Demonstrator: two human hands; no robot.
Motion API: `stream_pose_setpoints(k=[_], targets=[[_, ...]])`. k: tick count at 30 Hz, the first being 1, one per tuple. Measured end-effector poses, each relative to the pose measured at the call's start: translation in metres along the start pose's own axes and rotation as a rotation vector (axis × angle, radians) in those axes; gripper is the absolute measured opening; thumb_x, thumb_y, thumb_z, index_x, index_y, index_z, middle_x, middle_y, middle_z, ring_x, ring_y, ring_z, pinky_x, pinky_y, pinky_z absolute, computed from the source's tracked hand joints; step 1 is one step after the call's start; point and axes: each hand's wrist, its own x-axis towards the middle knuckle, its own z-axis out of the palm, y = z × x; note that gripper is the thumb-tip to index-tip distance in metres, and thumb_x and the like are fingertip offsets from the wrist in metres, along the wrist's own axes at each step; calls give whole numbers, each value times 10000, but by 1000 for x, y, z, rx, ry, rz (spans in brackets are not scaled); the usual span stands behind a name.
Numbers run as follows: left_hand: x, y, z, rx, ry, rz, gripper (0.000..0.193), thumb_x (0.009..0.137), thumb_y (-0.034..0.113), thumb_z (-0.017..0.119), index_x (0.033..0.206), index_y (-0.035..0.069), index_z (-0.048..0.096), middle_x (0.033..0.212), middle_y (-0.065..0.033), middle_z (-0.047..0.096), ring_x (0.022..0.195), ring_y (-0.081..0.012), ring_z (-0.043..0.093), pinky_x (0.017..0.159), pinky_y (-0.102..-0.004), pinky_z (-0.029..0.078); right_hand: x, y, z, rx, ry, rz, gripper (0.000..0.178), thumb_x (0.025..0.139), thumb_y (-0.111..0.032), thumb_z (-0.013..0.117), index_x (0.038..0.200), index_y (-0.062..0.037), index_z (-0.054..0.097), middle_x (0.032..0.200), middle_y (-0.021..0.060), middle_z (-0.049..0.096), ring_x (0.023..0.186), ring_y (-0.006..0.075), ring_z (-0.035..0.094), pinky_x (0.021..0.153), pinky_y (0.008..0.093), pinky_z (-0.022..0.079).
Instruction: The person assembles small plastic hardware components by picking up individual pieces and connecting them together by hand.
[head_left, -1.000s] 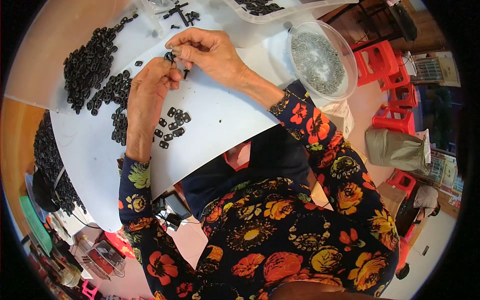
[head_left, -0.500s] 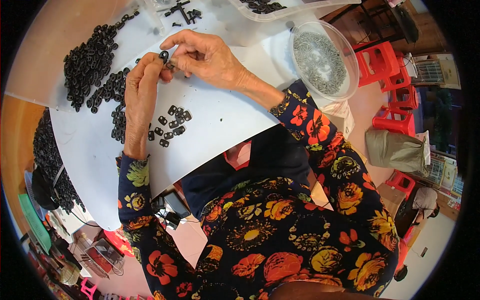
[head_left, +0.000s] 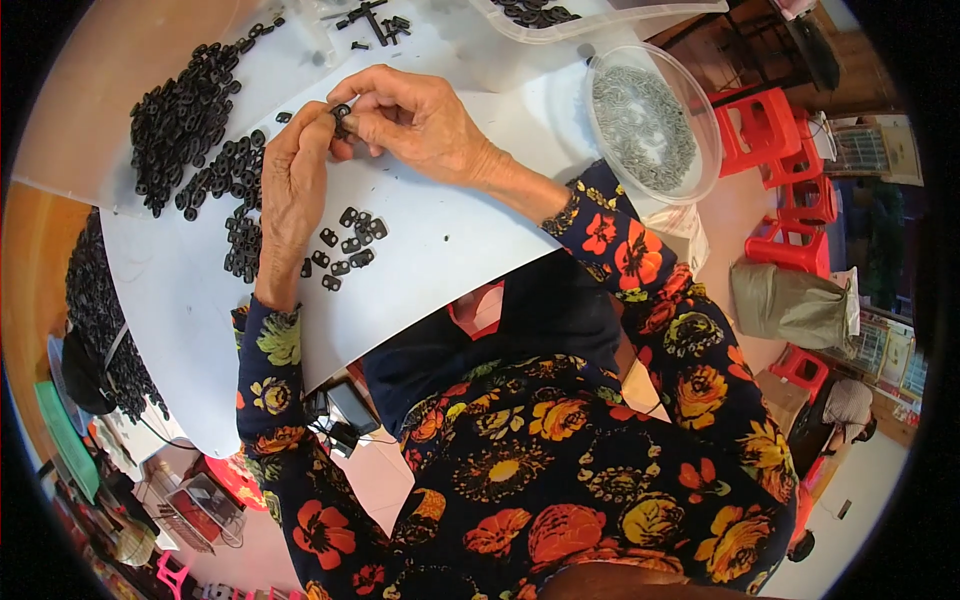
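Above the white table (head_left: 400, 270), both hands meet at a small black plastic piece (head_left: 341, 112) with a ring-like hole, which resembles part of a cord lock. My left hand (head_left: 292, 175) is closed, thumb and fingers gripping it from the left. My right hand (head_left: 428, 128) pinches at the same piece from the right, its other fingers curled; whether a second tiny part sits there is hidden. Several loose black pieces (head_left: 352, 240) with holes lie below the hands. A denser group of black pieces (head_left: 240, 250) lies beside my left wrist, partly covered by it.
A large heap of black pieces (head_left: 185, 120) lies at the far left. A round clear tub (head_left: 708, 150) of small metal springs stands right of my right forearm. A clear bin (head_left: 600, 32) with dark rings and some black rods (head_left: 378, 25) are at the back. Red stools (head_left: 755, 130) stand beyond.
My left hand has shifted slightly right and rotated closer to my right hand. The black piece has moved a little to the right and turned, its ring now less exposed.
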Motion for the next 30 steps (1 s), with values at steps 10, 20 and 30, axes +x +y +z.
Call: stream_pose_setpoints(k=[10,20,30], targets=[[-2,-4,4,-141,-11,-62,304,972,243,395,836,13,540,706,24,474,667,-64,403,616,-205,356,2,-7,-1,-203,-26,-42,356,768,-36,727,1091,-7,579,744,4,596,671,63,555,629,209,489],[-1,-4,6,-17,-33,-16,315,973,266,401,826,4,494,679,2,450,651,-85,404,599,-229,360,2,-5,-4,-245,-28,-94,275,766,-60,729,991,-11,578,721,12,583,648,72,549,597,211,483],[-1,-11,5,-65,-46,-47,331,972,281,408,849,-4,524,691,-7,497,663,-84,435,608,-226,368,3,-8,-3,-301,-25,-140,231,777,-51,714,932,1,551,714,30,583,633,82,553,579,223,492]])
